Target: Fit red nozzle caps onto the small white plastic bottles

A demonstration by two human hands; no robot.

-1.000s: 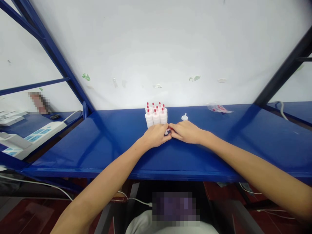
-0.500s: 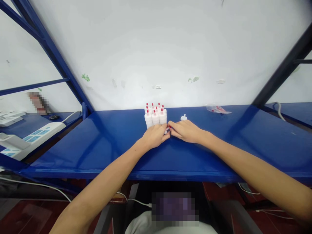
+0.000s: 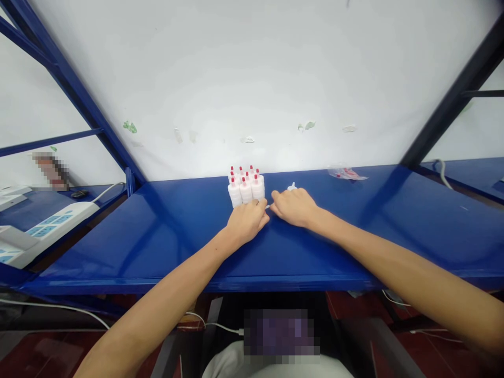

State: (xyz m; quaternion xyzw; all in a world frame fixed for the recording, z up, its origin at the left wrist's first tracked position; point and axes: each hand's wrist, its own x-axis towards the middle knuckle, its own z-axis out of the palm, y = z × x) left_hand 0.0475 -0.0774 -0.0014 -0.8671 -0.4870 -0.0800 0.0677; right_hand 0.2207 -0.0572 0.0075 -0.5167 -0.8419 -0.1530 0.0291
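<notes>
My left hand [image 3: 249, 216] is closed around a small white nozzle [image 3: 268, 206], and its thin bare tip pokes out past the fingertips. Most of that piece is hidden in the fingers. Just to the right, a small gap away, my right hand [image 3: 293, 205] has its fingers pinched together; whatever they hold is hidden. Beyond my left hand stands a tight cluster of white squeeze bottles [image 3: 246, 191] with red-tipped spouts. Right behind my right hand lies a loose white nozzle cap [image 3: 292, 186], partly covered by the hand.
A clear plastic bag [image 3: 346, 172] with red bits lies at the back right of the blue table [image 3: 177, 231]. Blue frame posts [image 3: 106, 142] rise at both sides. A white power strip [image 3: 51, 228] is at the left. A white wall closes off the back.
My hands have drawn slightly apart. Red showed at my right fingertips against the white nozzle before; now the nozzle's tip is bare and the red is out of sight. The view has shifted a little.
</notes>
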